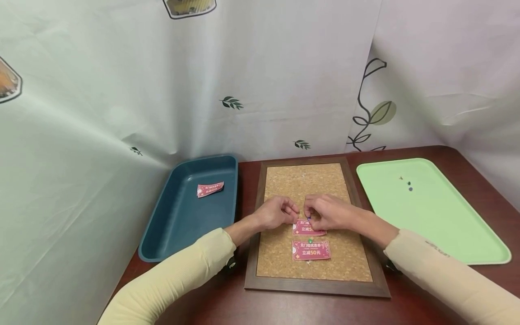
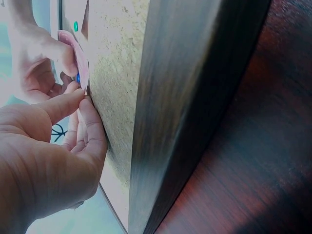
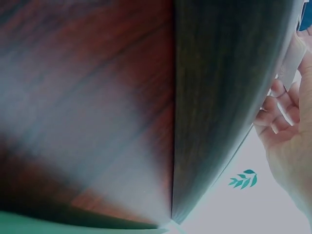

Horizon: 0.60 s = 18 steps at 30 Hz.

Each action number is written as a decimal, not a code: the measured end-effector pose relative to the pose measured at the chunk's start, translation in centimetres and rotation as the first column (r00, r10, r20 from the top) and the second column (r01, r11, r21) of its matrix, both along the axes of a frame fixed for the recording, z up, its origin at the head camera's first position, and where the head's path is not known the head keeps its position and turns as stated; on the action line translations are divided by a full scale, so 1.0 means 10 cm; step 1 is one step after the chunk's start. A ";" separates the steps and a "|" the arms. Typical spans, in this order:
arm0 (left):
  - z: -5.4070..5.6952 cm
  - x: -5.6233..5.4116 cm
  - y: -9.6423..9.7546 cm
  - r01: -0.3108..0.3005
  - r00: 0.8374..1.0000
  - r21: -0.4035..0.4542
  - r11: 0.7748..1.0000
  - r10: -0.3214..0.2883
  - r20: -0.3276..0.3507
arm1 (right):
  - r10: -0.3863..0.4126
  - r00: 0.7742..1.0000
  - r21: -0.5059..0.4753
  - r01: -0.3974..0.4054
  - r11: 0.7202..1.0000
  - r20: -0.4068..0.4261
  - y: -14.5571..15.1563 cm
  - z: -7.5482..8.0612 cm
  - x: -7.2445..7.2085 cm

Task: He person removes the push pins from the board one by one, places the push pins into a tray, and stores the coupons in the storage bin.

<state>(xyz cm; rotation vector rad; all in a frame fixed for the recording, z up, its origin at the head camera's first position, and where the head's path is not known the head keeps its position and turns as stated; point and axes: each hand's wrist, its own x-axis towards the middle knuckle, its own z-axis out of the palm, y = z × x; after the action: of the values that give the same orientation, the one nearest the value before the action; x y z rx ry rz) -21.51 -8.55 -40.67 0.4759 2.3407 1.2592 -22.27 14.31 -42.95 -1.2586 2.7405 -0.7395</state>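
Note:
On a wood-framed corkboard [image 1: 280,266], two pink paper coupons lie one above the other. My left hand [image 1: 276,212] pinches the top left edge of the upper coupon [image 1: 302,230] between thumb and fingertip; in the left wrist view that coupon [image 2: 82,61] bows away from the cork. Just to the right, my right hand [image 1: 330,211] holds a blue pushpin [image 1: 309,218] at the coupon's top edge. Its tip is hidden by the fingers. The lower coupon [image 1: 312,253] lies flat, with a green pushpin [image 1: 310,241] at its top edge.
Left of the board stands a dark blue tray [image 1: 162,225] with pink coupons [image 1: 210,189] inside. A light green tray [image 1: 438,225] on the right carries several small pins [image 1: 410,189]. A white patterned curtain [image 1: 276,67] hangs behind the dark red table [image 1: 227,302].

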 end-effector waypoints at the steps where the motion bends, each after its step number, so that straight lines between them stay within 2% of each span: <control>1: 0.00 0.00 0.00 -0.001 1.000 0.000 1.000 0.001 -0.001 | -0.001 1.000 0.005 0.001 1.000 0.000 0.00 0.01 0.00; 6: 0.00 0.01 0.00 -0.004 1.000 0.003 1.000 0.004 -0.003 | -0.013 1.000 0.023 0.013 1.000 0.004 -0.02 0.01 0.01; 18: 0.00 -0.01 0.00 -0.005 1.000 -0.005 1.000 0.005 0.001 | -0.014 1.000 -0.008 0.014 1.000 0.007 -0.01 -0.03 -0.02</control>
<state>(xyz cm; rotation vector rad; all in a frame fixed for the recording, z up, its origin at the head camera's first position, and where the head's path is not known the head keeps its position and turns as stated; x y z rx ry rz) -21.60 -8.58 -40.71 0.4683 2.3446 1.2553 -22.50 14.25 -43.30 -1.2366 2.7467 -0.7548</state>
